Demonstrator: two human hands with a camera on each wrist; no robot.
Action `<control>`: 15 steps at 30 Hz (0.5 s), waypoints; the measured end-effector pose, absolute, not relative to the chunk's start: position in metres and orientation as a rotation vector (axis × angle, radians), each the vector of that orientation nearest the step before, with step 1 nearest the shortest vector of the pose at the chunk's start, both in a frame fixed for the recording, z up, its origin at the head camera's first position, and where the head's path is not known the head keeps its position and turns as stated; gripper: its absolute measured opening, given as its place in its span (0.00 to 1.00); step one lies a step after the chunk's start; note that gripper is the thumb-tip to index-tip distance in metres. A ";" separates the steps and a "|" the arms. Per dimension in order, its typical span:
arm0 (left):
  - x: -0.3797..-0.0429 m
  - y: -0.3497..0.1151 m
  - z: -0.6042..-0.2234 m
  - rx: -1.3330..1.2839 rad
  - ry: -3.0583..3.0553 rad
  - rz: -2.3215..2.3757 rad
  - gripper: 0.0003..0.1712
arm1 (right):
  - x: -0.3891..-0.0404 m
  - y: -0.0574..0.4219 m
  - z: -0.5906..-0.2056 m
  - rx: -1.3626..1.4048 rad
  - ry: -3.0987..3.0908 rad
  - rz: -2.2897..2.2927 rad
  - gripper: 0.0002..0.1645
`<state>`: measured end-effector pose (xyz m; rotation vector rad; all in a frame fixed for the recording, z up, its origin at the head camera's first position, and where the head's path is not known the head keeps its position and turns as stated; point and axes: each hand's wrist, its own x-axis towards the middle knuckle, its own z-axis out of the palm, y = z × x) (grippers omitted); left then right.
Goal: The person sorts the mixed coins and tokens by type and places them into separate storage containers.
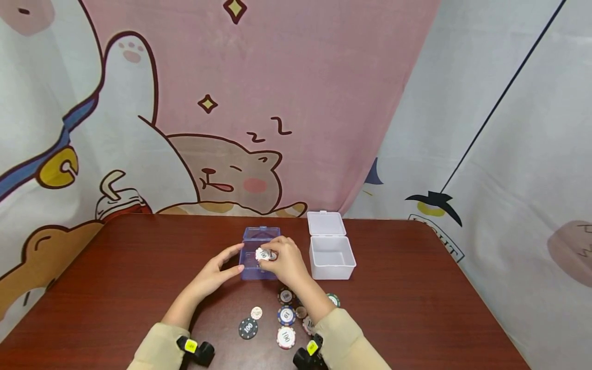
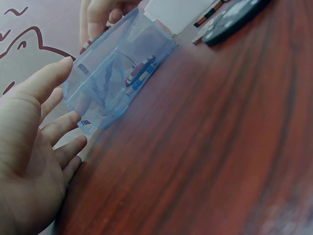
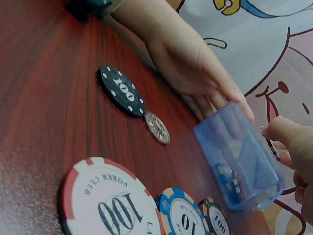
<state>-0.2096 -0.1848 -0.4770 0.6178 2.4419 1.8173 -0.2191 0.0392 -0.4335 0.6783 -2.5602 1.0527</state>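
Observation:
A clear blue plastic box (image 1: 257, 275) stands on the table with its lid raised at the back. Held over its opening is a white-faced poker chip (image 1: 262, 254), pinched between the thumb and fingers of my right hand (image 1: 288, 262). My left hand (image 1: 213, 275) spreads round the box's left side, thumb and fingertips against it, fingers fairly straight. Through the box wall, in the left wrist view, a red-and-white edged chip (image 2: 141, 70) and another chip show inside. The right wrist view also has chips (image 3: 226, 181) at the bottom of the box.
To the right stands a white box (image 1: 333, 273) with its lid up. Nearer lie a black chip (image 1: 248, 328), a small coin (image 1: 256, 313), a blue chip (image 1: 286, 315), a red-and-white chip (image 1: 285, 337) and a dark chip (image 1: 285, 296). A green-edged chip (image 1: 333, 299) lies beyond my right forearm.

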 end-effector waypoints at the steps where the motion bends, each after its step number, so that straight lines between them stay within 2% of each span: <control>1: -0.210 -0.185 -0.478 0.627 2.439 1.824 0.34 | -0.220 0.039 -0.435 0.670 -2.567 1.060 0.21; 15: -0.211 -0.184 -0.479 0.617 2.433 1.828 0.34 | -0.233 0.044 -0.444 0.646 -2.606 1.111 0.19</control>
